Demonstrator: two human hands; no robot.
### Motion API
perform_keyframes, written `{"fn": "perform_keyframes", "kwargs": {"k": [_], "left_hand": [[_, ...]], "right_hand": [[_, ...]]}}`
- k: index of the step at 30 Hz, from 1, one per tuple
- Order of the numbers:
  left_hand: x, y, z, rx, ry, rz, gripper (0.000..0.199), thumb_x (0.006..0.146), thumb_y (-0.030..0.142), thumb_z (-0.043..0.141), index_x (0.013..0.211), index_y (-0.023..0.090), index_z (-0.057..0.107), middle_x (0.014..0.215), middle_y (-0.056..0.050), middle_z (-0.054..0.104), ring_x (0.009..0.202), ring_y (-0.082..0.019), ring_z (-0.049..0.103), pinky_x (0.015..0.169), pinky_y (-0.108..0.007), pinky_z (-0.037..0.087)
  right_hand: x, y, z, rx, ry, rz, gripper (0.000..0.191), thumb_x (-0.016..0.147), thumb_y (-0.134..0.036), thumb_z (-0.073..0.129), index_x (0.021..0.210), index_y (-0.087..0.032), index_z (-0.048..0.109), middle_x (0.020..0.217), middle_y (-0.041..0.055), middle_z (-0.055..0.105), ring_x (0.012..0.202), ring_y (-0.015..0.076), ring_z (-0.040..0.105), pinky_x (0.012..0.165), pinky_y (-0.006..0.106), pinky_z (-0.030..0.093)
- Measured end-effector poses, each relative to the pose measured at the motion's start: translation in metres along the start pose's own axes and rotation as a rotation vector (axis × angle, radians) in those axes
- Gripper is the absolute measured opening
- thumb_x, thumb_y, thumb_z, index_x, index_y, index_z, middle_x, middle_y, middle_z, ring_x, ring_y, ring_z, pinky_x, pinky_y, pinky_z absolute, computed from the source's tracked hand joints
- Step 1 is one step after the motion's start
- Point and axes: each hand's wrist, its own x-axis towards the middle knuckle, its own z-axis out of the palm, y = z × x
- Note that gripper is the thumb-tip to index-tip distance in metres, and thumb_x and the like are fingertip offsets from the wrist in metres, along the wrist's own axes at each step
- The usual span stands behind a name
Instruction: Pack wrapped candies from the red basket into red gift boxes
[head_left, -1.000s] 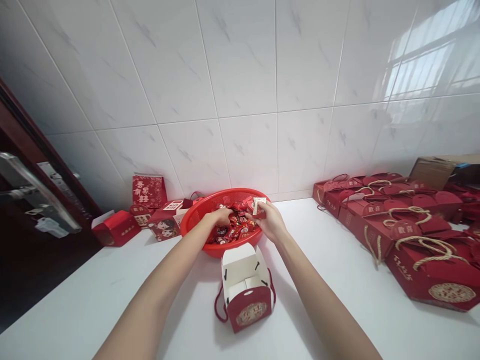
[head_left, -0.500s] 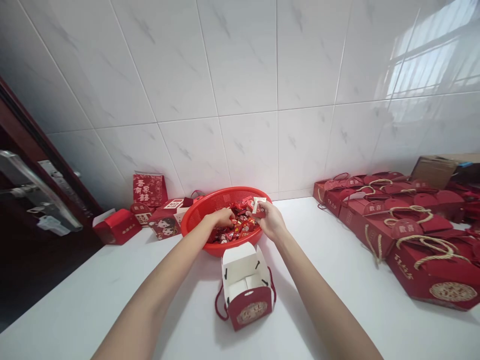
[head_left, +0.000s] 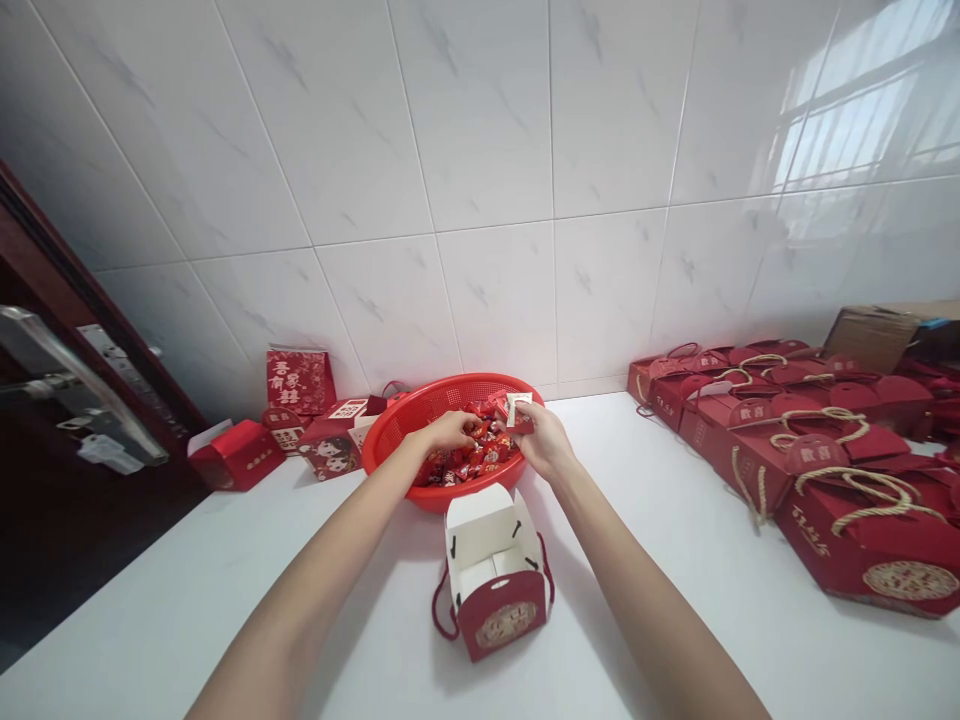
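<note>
A red plastic basket (head_left: pixel 390 440) stands by the wall with many wrapped candies (head_left: pixel 469 462) inside. My left hand (head_left: pixel 454 430) is over the candies, its fingers bent down at them; whatever its fingertips hold is too small to make out. At the basket's right side, my right hand (head_left: pixel 541 435) is closed on candy packets (head_left: pixel 517 408), one of them white and the others red. In front of the basket sits an open red box (head_left: pixel 501 615) with a white inside and dark red cord handles.
Several closed red boxes with rope handles (head_left: pixel 817 455) fill the right side, a brown carton (head_left: pixel 870 340) behind them. More red boxes (head_left: pixel 236 455) stand at the left, near a dark door with a metal handle (head_left: pixel 82 380).
My left hand has lifted slightly and moved a little right over the candies. The right hand has barely moved, still holding its packets.
</note>
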Motion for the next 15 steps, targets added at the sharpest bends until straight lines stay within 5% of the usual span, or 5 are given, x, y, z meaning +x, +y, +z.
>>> {"fn": "perform_keyframes", "kwargs": {"k": [5, 10, 15], "left_hand": [[-0.002, 0.002, -0.003, -0.022, 0.012, -0.051, 0.049, 0.059, 0.020, 0.071, 0.107, 0.024, 0.073, 0.109, -0.003, 0.073, 0.099, -0.026, 0.066, 0.082, -0.030, 0.051], [-0.007, 0.001, -0.013, -0.408, 0.174, 0.036, 0.036, 0.060, 0.033, 0.076, 0.093, 0.018, 0.071, 0.094, -0.004, 0.074, 0.087, -0.023, 0.068, 0.079, -0.032, 0.053], [-0.007, 0.016, -0.018, -0.703, 0.271, 0.112, 0.050, 0.056, 0.049, 0.082, 0.091, 0.016, 0.070, 0.095, -0.007, 0.075, 0.089, -0.024, 0.067, 0.083, -0.036, 0.053]], "right_hand": [[-0.002, -0.002, 0.002, 0.003, 0.002, 0.007, 0.006, 0.066, -0.014, 0.070, 0.068, -0.018, 0.066, 0.076, 0.0030, 0.073, 0.077, 0.0179, 0.067, 0.074, 0.031, 0.056], [-0.006, -0.004, 0.005, -0.031, -0.047, -0.015, 0.006, 0.065, -0.015, 0.071, 0.064, -0.017, 0.066, 0.070, 0.0019, 0.069, 0.071, 0.0158, 0.063, 0.067, 0.028, 0.052], [-0.008, -0.007, 0.007, -0.003, -0.013, -0.020, 0.010, 0.061, -0.013, 0.073, 0.060, -0.017, 0.064, 0.064, -0.0008, 0.066, 0.067, 0.0140, 0.060, 0.069, 0.030, 0.054]]}}
